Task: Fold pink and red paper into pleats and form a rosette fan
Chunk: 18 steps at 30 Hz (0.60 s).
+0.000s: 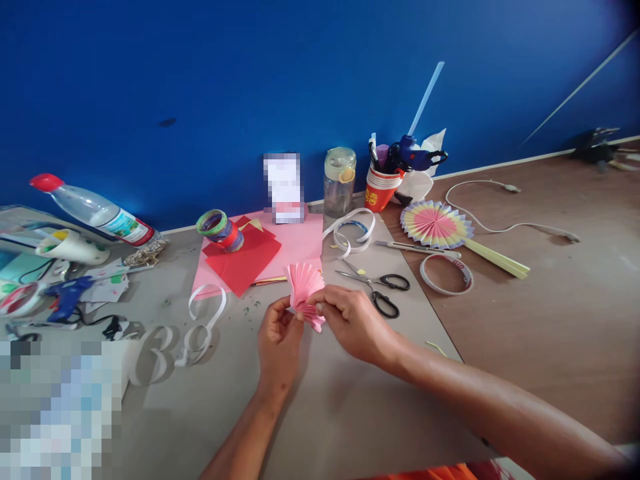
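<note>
Between my two hands a pink pleated paper fan (303,281) is held above the grey table mat, its folds spread out. My left hand (280,333) pinches its gathered lower part with thumb and fingers. From the right side, my right hand (350,317) grips the pleats near the centre, thumb against fingertips. Just right of that hand lie black-handled scissors (376,283), blades partly apart. Farther right rests a finished-looking round paper fan (436,225) in pink, yellow and pale violet, with a long yellow handle (497,259).
Red paper sheets (245,263) lie on pink paper (310,243), topped by a tape roll (220,231). A utility knife (425,249), white tape ring (447,275), clear bottle (340,183) and red cup (383,187) stand or lie behind. Curled white strips (200,340) and a glue gun (70,297) are left.
</note>
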Tool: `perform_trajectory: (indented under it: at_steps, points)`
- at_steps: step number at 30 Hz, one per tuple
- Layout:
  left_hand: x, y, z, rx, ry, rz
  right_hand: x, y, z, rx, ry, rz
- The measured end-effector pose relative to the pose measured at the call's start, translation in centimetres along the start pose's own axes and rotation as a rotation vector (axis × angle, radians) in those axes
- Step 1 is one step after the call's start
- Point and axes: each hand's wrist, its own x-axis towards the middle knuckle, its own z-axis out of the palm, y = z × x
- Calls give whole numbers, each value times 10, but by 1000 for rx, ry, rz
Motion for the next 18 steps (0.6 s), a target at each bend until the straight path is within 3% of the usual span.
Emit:
perform_trajectory:
  at_steps: [10, 18]
  points:
    - [0, 1, 0, -128, -73, -24, -3, 0, 0, 101, 152, -37]
    - [2, -3, -1, -144, -72, -30, -5, 5, 2, -136, 200, -253]
